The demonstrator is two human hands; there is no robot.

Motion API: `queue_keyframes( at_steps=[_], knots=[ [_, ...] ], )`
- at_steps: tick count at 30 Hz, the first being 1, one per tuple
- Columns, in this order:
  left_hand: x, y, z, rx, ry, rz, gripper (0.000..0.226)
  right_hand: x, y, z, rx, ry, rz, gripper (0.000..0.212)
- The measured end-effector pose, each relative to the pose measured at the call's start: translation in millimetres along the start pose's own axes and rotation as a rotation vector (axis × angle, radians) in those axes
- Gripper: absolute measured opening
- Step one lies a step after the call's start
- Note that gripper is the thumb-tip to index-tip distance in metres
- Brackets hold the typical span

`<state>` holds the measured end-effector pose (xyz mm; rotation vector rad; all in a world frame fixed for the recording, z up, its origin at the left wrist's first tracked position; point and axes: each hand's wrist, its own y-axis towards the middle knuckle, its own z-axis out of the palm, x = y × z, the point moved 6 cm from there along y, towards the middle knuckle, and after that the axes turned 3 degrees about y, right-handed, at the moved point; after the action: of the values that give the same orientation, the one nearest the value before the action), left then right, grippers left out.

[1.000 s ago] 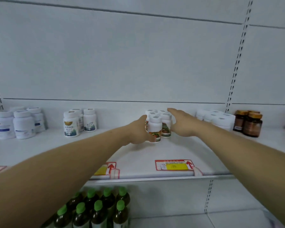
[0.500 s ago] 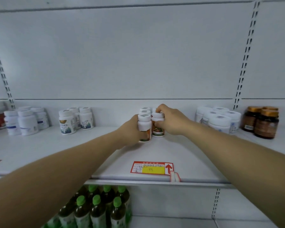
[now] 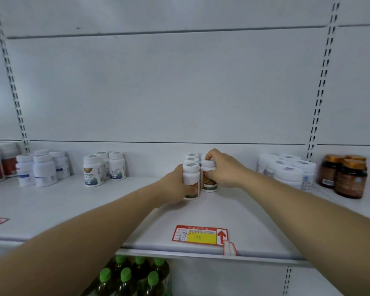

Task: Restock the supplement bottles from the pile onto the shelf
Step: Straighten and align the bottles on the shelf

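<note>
Two upright supplement bottles stand side by side on the white shelf [image 3: 94,210], the left hand [image 3: 175,186] curled around the nearer left bottle [image 3: 191,180], the right hand [image 3: 222,169] pinching the right bottle [image 3: 208,178] just behind its cap.

Bare white metal shelf [image 3: 254,221] nearer than both hands: passable. Beyond hands: white-capped supplement bottles [image 3: 192,157] block. Left of left hand [image 3: 175,186]: open gap. Right of right hand [image 3: 221,169]: squat white plastic jars [image 3: 286,170] close.
</note>
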<state>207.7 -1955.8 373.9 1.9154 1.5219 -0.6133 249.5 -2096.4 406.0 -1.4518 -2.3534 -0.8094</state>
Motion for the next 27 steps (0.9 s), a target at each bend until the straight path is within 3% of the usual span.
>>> queue_keyframes(
  at_steps=[9, 14, 19, 24, 27],
  knots=[
    [4.8, -1.5, -0.3, 0.016, 0.005, -0.013, 0.060, -10.6, 3.3, 3.8, -0.056, 0.002, -0.004, 0.035],
    [4.5, 0.6, -1.8, 0.068, -0.002, -0.023, 0.055, -10.9, 2.0, 6.4, -0.046, -0.029, 0.012, 0.045],
    [2.7, -0.1, -31.0, 0.062, 0.109, -0.081, 0.087, -4.2, -7.8, -32.2, -0.101, -0.177, 0.058, 0.068],
    [-44.5, -11.1, -59.3, -0.067, 0.266, 0.105, 0.081, -4.4, -32.0, -87.9, -0.182, -0.260, 0.109, 0.062],
    [-81.8, -18.7, -43.1, -0.030, 0.173, 0.218, 0.076, -19.6, -56.0, -116.4, -0.246, -0.320, 0.174, 0.056]
  ],
)
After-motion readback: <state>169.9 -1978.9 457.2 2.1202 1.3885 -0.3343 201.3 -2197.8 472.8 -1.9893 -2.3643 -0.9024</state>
